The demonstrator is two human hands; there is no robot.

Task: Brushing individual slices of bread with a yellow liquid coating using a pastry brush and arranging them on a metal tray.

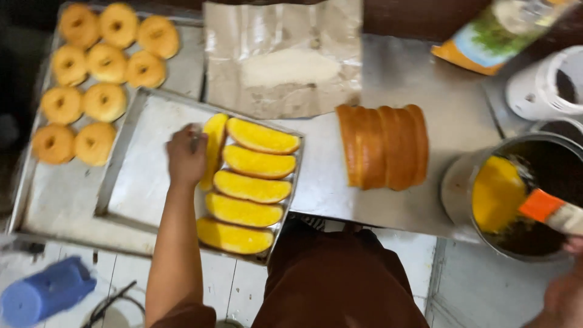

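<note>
My left hand rests on an upright yellow-coated bun at the left end of a row on a metal baking tray. Several oblong buns glazed bright yellow lie side by side on the tray's right half. My right hand is at the lower right edge, gripping a brush with an orange ferrule over a dark pot holding yellow spread. A batch of unglazed brown buns sits on the steel table between tray and pot.
A larger tray at left carries several ring doughnuts. Brown paper with white sugar lies at the back. A white tub and a printed bag are at upper right. A blue container lies on the tiled floor.
</note>
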